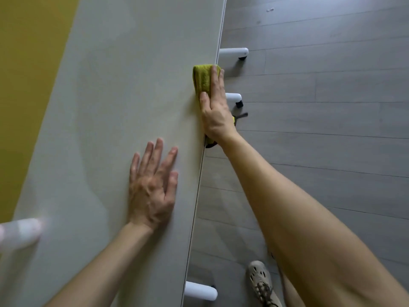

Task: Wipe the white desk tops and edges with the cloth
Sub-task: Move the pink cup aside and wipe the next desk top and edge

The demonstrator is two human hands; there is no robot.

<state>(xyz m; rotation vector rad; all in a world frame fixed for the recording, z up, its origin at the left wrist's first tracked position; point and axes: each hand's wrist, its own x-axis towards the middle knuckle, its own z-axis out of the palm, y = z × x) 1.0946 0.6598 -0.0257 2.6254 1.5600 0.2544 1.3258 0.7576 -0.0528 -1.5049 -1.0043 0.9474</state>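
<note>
My right hand (215,111), fingers straight, presses the green cloth (202,79), seemingly onto the table (124,85) edge; my left hand (152,187) lies spread.

I can read no text, label, brand, number or sign from here: nothing legible on the tabletop (110,107), the cloth (202,78), the floor (332,129) or the shoe (261,282).

We see only part of the cloth (202,78); the right hand (215,114) covers the rest. At the left edge a white object (20,232) is too blurred to name. The shoe (262,282) and the desk (132,85) are cut off by the bottom edge.
</note>
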